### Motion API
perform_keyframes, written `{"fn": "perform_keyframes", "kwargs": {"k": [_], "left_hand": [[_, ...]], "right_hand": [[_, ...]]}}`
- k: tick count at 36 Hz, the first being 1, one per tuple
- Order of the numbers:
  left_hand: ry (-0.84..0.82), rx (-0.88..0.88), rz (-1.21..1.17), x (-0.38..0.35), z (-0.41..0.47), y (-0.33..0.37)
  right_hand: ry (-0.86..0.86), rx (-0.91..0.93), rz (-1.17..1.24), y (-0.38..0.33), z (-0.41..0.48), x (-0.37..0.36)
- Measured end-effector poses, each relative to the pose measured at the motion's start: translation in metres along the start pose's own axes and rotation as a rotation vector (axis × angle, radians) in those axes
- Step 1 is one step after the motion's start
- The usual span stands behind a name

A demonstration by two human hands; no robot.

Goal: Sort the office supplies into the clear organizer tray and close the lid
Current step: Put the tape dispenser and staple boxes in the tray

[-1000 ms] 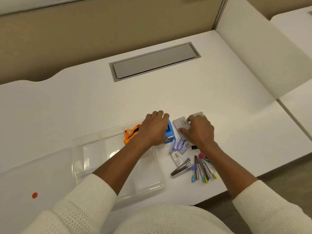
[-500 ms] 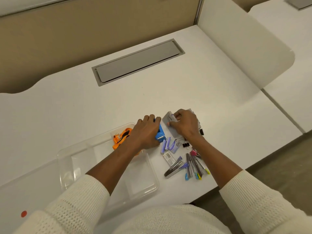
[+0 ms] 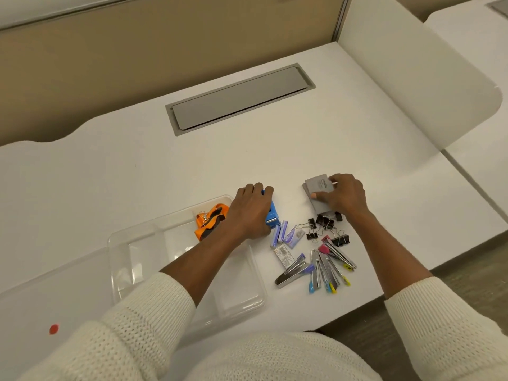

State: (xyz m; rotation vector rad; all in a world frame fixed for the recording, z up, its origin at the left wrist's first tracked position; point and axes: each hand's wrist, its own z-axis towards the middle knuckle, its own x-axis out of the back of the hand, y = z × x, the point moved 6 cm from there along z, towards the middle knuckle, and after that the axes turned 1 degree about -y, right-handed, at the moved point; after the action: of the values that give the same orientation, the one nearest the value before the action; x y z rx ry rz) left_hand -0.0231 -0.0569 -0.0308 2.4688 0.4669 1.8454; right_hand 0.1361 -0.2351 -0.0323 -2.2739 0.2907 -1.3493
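Blue plastic shows under the left hand (image 3: 251,213), whose fingers (image 3: 258,189) curl together over a blue stapler-like block (image 3: 271,215) sitting just outside the clear tray's (image 3: 121,243) far right corner; the grip looks closed on it, probably so it can be carried across the rim. Right hand (image 3: 342,195) lies on a small stack of grey cards (image 3: 319,195), thumb (image 3: 319,196) pressed flat on top, fingers bent over the far edge: clamped on the stack, likely squaring it before lifting. Tray sits toward the wrist side of the left hand, compartments mostly bare; an orange strap with a metal clip (image 3: 210,224) lies in the far right compartment, beside the left knuckles. Lid (image 3: 41,292) appears to lie flat to the tray's left, red dot (image 3: 54,329) on it. Below the right hand: black binder clips (image 3: 324,226), purple staple boxes (image 3: 283,235), metal staplers with coloured ends (image 3: 319,268), all loose on the desk (image 3: 192,166). Judgement: sorting is at an early stage, most of it unsorted.
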Motion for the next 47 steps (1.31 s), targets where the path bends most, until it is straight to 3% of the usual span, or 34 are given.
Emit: {"fn": "perform_keyframes", "kwargs": {"k": [6, 14, 23, 28, 39, 47], "left_hand": [[0.105, 0.060, -0.197, 0.013, -0.008, -0.012], [0.236, 0.104, -0.349, 0.045, -0.032, -0.029], [0.345, 0.235, -0.435, 0.084, -0.114, -0.088], [0.293, 0.283, -0.396, 0.091, -0.169, -0.131], [0.108, 0.393, -0.256, 0.062, -0.243, -0.190], [0.065, 0.392, -0.284, 0.037, -0.245, -0.194]], "right_hand": [[-0.010, -0.089, -0.031, 0.002, 0.001, -0.003], [0.009, -0.114, 0.188, -0.012, -0.009, -0.013], [0.217, 0.056, 0.332, -0.060, -0.050, -0.008], [0.174, 0.207, 0.455, -0.110, -0.087, -0.017], [-0.220, 0.392, 0.445, -0.214, -0.181, -0.111], [-0.149, 0.434, 0.199, -0.232, -0.203, -0.178]]}}
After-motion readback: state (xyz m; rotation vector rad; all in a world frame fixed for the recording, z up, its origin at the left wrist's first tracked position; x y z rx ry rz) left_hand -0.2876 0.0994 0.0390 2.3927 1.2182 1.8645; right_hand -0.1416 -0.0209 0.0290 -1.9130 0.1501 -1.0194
